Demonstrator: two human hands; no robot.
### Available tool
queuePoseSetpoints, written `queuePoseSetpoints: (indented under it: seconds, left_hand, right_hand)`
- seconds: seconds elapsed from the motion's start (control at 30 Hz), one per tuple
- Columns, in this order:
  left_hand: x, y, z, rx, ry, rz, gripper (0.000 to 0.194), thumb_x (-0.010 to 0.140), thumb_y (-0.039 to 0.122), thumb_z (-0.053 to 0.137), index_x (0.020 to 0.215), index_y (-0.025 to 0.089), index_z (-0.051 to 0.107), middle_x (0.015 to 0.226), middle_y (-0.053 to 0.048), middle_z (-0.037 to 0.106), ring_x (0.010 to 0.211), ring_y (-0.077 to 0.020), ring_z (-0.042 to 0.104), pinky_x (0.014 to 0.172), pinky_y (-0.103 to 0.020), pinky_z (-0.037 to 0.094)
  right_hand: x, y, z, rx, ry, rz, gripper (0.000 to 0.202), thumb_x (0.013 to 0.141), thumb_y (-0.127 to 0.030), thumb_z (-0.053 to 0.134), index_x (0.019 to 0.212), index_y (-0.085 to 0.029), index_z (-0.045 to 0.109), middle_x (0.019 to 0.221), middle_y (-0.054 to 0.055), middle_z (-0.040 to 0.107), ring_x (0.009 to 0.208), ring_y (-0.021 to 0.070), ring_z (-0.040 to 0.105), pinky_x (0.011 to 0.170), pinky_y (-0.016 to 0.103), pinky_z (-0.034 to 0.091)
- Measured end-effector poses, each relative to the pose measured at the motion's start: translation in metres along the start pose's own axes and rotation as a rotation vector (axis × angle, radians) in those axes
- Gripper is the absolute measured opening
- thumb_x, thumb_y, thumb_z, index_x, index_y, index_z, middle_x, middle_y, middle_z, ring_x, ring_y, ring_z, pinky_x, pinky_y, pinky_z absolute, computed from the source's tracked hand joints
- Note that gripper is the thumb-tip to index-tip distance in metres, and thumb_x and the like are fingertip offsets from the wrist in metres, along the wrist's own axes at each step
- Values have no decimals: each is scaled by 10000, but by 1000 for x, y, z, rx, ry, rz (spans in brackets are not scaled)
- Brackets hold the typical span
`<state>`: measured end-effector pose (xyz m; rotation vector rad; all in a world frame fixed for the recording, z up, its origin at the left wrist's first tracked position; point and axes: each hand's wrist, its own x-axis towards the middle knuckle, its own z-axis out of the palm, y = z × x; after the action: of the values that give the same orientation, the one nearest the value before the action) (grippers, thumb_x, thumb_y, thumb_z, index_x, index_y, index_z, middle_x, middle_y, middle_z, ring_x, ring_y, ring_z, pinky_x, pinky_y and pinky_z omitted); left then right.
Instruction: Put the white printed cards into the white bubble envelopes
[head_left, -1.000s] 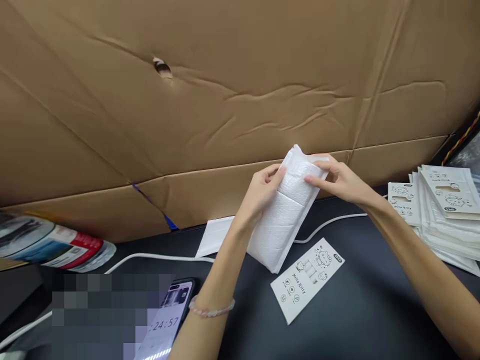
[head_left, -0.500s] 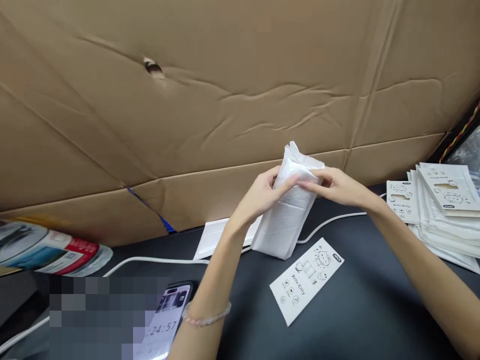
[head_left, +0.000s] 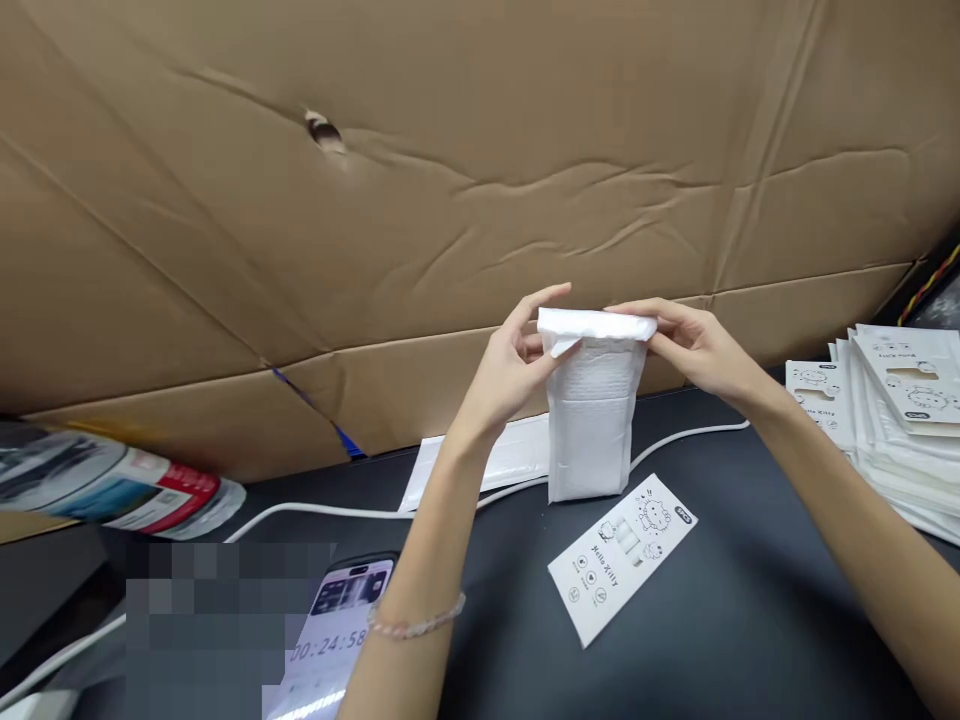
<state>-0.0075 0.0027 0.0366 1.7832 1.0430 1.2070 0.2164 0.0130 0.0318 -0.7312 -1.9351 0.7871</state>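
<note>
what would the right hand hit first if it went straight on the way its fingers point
The white padded mailer: the right hand points left along its folded top and touches it. Past that, probably the left hand, though depth is unclear.

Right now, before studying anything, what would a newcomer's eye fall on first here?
Most likely the white padded mailer, upright near the middle, its top folded over, between the left hand and the right hand. Next, perhaps, the printed card just below it, or the brown cardboard filling the background.
</note>
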Motion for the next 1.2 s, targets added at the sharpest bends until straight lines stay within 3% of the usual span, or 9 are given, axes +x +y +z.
queuePoseSetpoints:
  seconds: [0.17, 0.33, 0.53, 0.63, 0.73, 0.83, 1.0, 1.2]
  left_hand:
    - [1, -3, -3, 3, -26, -5, 439, 797, 442, 702, 1138, 168, 666, 1166, -101, 708, 1069, -237, 653, 915, -316, 506]
    - [-3, 4, -5, 2, -136, -36, 521, 725, 442, 774, 1162, 176, 680, 1183, -97, 709, 1081, -263, 655, 932, -350, 511]
    - [-1, 4, 1, 1, -10, -14, 382, 827, 454, 678, 1058, 153, 729, 1079, -102, 746, 1003, -242, 685, 861, -327, 535]
    - [-2, 8, 5, 4, -26, 31, 391, 811, 451, 698, 1059, 150, 728, 1092, -106, 743, 1002, -248, 686, 857, -327, 542]
    - [-5, 15, 9, 1, -62, 55, 405, 804, 449, 706, 1081, 154, 724, 1104, -101, 739, 1012, -251, 684, 867, -327, 544]
    - [-7, 20, 9, 26, -67, 39, 391, 819, 467, 686, 1070, 171, 736, 1084, -85, 746, 999, -242, 686, 849, -310, 543]
    - [-8, 18, 8, 100, -35, 40, 368, 851, 505, 638, 929, 172, 773, 939, -67, 771, 886, -225, 696, 735, -278, 530]
    - [-9, 21, 12, 73, -12, 87, 353, 836, 462, 671, 996, 161, 767, 1005, -76, 766, 940, -240, 696, 798, -292, 537]
  right_hand:
    - [-1, 2, 0, -149, 30, -93, 421, 911, -149, 441, 1213, -301, 692, 1273, -2, 667, 1205, 204, 589, 1021, 377, 453]
    - [-1, 4, 2, -290, -9, -142, 481, 892, -116, 408, 1254, -298, 667, 1225, 40, 661, 1109, 207, 617, 954, 385, 474]
    - [-4, -6, 0, -221, -70, -120, 365, 928, -284, 506, 1270, -272, 632, 1226, 63, 636, 1141, 225, 590, 985, 386, 457]
    - [-4, -12, -1, -128, 8, 17, 449, 919, -415, 546, 1349, -286, 530, 1109, 44, 689, 954, 204, 651, 829, 333, 517]
    - [-4, -15, -2, -152, -7, 93, 375, 895, -486, 564, 1136, -212, 654, 944, 44, 699, 798, 185, 637, 704, 290, 503]
    - [-4, -17, -3, -179, -49, 101, 391, 899, -517, 540, 902, -160, 700, 846, 49, 682, 760, 182, 610, 647, 273, 476]
    - [-4, -20, -5, -166, -67, 94, 398, 896, -518, 542, 918, -155, 705, 837, 42, 680, 766, 181, 612, 648, 268, 471]
    - [-6, -25, -8, -164, -91, 99, 357, 886, -488, 571, 888, -154, 698, 850, 49, 685, 767, 181, 616, 637, 265, 462]
